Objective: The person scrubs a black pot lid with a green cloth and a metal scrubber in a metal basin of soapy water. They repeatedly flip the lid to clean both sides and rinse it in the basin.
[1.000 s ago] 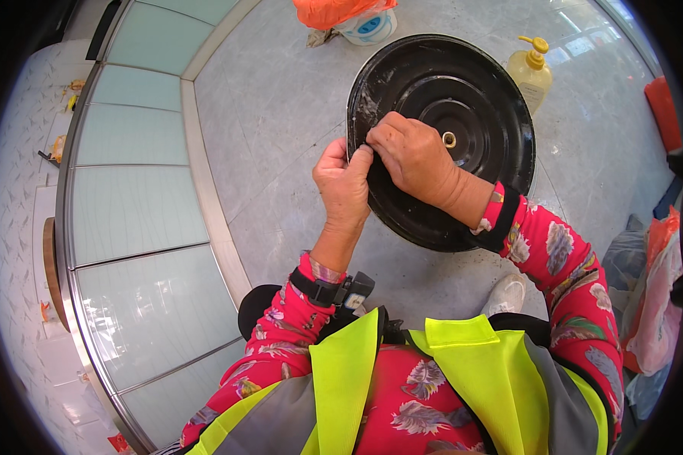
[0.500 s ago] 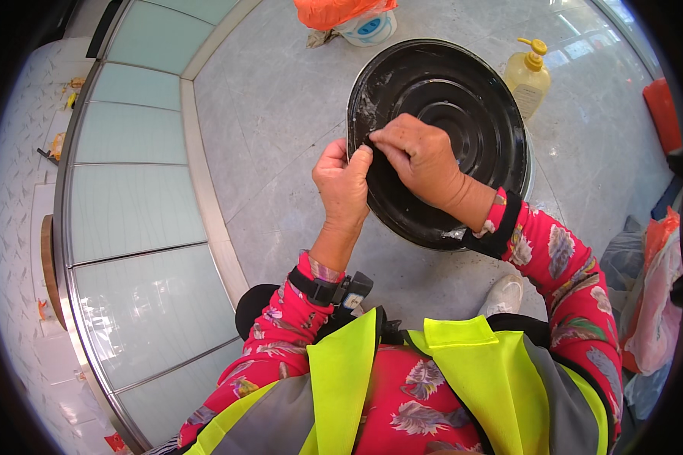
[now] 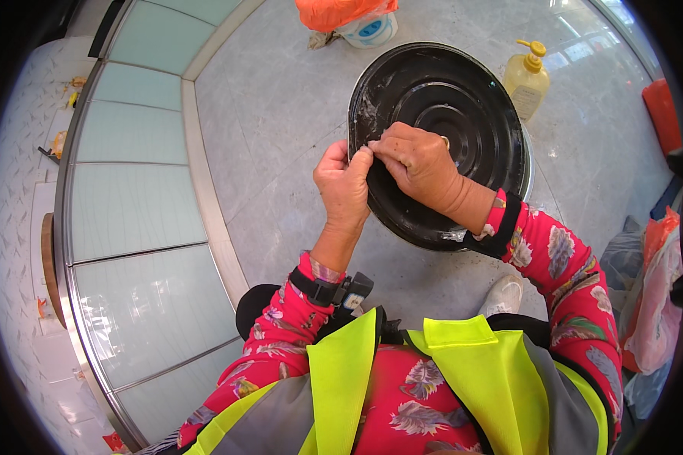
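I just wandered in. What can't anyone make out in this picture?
Head view: whatever the bare right hand may be pinching; too small and covered by its own grip.
Head view: the left hand's far side; hidden behind the round, black, ridged disc.
Head view: most of the small, pale yellowish piece near the disc's middle; the right hand covers it.
Head view: the orange plastic covering's top; cut off by the upper edge.

Floor [image 3: 273,129] opens left of black lid [image 3: 482,114]; bottle [image 3: 525,80] blocks right.
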The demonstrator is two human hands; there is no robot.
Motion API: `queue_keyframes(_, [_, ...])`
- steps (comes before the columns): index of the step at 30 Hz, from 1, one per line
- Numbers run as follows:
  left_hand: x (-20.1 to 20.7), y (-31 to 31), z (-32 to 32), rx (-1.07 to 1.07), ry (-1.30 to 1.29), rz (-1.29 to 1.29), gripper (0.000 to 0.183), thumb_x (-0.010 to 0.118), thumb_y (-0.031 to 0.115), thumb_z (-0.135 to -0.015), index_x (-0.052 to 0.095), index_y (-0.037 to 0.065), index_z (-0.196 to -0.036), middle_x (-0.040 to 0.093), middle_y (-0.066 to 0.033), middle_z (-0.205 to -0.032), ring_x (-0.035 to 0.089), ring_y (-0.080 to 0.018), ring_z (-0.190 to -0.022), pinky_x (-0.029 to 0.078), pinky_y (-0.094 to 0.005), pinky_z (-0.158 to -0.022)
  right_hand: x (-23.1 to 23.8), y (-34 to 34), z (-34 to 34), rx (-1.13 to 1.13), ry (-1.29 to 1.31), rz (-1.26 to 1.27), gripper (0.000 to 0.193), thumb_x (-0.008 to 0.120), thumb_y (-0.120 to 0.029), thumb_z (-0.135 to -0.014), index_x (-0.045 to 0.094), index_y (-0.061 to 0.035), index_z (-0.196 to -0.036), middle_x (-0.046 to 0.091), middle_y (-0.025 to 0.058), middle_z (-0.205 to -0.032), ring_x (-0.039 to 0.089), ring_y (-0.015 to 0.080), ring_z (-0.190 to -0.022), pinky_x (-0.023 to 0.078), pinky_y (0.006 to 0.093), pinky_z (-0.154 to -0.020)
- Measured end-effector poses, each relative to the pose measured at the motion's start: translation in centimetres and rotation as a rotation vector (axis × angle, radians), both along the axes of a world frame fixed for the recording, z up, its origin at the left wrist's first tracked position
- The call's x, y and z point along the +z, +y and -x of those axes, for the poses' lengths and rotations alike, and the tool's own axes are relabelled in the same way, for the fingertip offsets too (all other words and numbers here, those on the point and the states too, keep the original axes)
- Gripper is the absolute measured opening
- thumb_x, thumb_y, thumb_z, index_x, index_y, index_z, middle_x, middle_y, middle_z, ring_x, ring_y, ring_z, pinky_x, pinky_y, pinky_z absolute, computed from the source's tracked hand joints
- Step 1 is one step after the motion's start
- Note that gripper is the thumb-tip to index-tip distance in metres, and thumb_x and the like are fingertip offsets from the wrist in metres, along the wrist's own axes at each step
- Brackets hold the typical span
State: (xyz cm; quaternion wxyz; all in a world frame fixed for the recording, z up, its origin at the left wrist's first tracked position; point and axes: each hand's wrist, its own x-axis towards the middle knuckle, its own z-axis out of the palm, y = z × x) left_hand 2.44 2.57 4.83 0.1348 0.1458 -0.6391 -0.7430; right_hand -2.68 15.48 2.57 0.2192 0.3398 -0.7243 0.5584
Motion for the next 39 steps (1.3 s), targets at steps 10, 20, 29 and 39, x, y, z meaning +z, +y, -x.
queue_keyframes(10, [-0.2,-0.3,-0.1,-0.002,-0.005,-0.013,0.011,0.061,0.001,-0.082,0.060,-0.004,-0.091,0.062,-0.0035,-0.084,0.055,-0.0065,-0.070,0.046,-0.0207,-0.065,-0.6,0.5,0.0,0.119,-0.089,0.037,0.012,0.064,0.000,-0.071,0.064,-0.0032,-0.083,0.060,0.0102,-0.074,0.060,0.0282,-0.067,0.049,0.0338,-0.060])
queue_keyframes(20, [-0.2,-0.2,-0.5,-0.086,-0.022,0.164,0.011,0.062,-0.001,-0.079,0.061,-0.005,-0.090,0.060,0.0002,-0.080,0.052,-0.0041,-0.067,0.043,-0.0190,-0.062,0.1,1.3,3.7,-0.018,-0.214,0.044,0.009,0.069,-0.006,-0.072,0.061,-0.0025,-0.076,0.059,0.0110,-0.070,0.059,0.0225,-0.061,0.048,0.0302,-0.058])
queue_keyframes(29, [-0.6,-0.2,-0.4,-0.068,-0.042,0.129,0.009,0.062,-0.001,-0.079,0.061,-0.004,-0.088,0.060,0.0002,-0.078,0.051,-0.0040,-0.065,0.043,-0.0189,-0.060,-0.6,0.7,2.9,-0.016,-0.208,0.040,0.008,0.066,-0.007,-0.075,0.060,-0.0052,-0.079,0.058,0.0132,-0.073,0.059,0.0310,-0.068,0.048,0.0354,-0.062])
queue_keyframes(39, [-1.9,-3.7,-0.1,0.104,-0.060,0.033,0.006,0.061,-0.001,-0.078,0.061,-0.004,-0.084,0.061,-0.0036,-0.076,0.054,-0.0085,-0.063,0.046,-0.0222,-0.060,-12.6,9.6,8.7,-0.485,-0.522,-0.260,0.014,0.061,-0.020,-0.079,0.064,-0.0100,-0.088,0.062,0.0143,-0.088,0.062,0.0297,-0.085,0.049,0.0380,-0.076])
